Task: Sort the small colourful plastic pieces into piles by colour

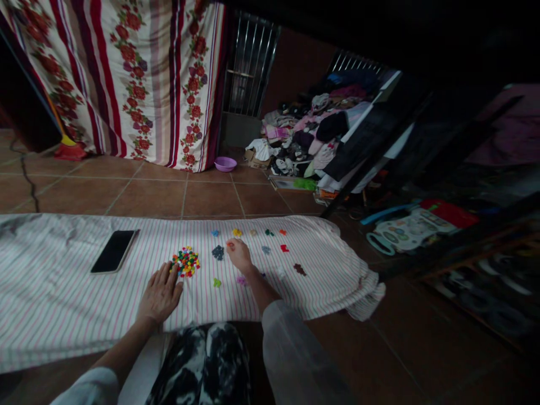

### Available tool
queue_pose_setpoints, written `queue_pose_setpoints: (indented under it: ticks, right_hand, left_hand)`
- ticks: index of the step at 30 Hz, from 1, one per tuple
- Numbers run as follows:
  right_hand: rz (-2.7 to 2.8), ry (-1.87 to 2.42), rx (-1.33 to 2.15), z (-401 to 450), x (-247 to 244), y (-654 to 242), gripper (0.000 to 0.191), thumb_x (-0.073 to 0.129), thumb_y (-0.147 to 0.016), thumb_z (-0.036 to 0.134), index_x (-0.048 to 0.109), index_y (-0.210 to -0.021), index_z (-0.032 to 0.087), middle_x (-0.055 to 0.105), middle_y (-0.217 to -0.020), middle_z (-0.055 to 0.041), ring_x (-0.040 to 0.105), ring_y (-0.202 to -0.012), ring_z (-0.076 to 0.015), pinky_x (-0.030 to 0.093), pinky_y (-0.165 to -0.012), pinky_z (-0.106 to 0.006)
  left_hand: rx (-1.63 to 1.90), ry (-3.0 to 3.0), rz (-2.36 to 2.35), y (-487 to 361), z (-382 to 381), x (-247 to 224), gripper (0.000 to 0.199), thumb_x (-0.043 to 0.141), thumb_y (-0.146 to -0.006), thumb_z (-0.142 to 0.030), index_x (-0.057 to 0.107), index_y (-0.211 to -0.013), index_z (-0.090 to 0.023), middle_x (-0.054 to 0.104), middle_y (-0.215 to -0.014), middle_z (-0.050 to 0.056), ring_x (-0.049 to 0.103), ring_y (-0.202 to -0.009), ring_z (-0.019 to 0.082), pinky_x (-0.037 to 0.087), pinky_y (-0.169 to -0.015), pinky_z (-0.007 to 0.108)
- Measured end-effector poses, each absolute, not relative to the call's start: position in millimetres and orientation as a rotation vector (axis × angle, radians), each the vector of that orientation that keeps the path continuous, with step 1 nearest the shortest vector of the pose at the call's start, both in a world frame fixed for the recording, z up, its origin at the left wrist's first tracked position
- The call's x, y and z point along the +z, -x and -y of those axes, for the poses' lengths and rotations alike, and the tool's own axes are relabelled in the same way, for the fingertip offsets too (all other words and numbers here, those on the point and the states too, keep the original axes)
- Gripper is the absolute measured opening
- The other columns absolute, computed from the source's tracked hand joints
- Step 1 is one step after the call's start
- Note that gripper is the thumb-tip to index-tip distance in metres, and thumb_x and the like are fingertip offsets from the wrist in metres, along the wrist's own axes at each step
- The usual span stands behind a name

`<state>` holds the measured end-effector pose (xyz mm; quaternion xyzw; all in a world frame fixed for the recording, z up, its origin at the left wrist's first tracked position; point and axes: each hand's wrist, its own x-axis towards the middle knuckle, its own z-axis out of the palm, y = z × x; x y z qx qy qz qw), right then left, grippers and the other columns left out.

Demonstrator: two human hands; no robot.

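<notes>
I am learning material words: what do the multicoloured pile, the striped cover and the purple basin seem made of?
Multicoloured pile: probably plastic, judging by bright solid colours; finish unclear. Striped cover: matte, apparently cloth, with soft folds. Purple basin: likely smooth plastic, evenly coloured.

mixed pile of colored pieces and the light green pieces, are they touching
Apart. The head view shows striped cloth between the mixed pile and the light green pieces.

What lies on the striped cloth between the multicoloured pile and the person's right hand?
In the head view, a small cluster of dark grey pieces lies between the multicoloured pile and the right hand.
</notes>
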<state>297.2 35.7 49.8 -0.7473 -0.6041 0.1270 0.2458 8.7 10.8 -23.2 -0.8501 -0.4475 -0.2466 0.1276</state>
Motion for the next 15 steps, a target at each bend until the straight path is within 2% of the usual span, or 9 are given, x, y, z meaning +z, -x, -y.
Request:
queue_pose_setpoints:
  ticks: [10, 15]
  right_hand:
    - [1.417, 2.226, 0.192, -28, 55, -386, 0.027, 0.047, -0.088, 0.016, 0.069, -0.103, 0.02, 0.072, -0.1, -0.0061, 0.064, -0.091, -0.0152, 0.044, -0.082, -0.023]
    - [1.263, 2.278, 0.109, -28, 57, -427, 0.027, 0.048, -0.084, 0.014, 0.071, -0.098, 0.017, 0.071, -0.099, -0.0082, 0.063, -0.094, -0.0167, 0.044, -0.087, -0.024]
  left_hand:
    - [-0.702, 2.404, 1.296, -8, -10, -22, 0.055, 0.032, -0.093, -0.04, 0.046, -0.137, -0.01, 0.053, -0.137, 0.021, 0.048, -0.131, 0.03, 0.042, -0.103, 0.045]
    - [-0.705, 2.428, 1.273, -8, -10, -20, 0.055, 0.033, -0.092, -0.039, 0.045, -0.137, -0.01, 0.053, -0.138, 0.02, 0.047, -0.131, 0.03, 0.041, -0.103, 0.045]
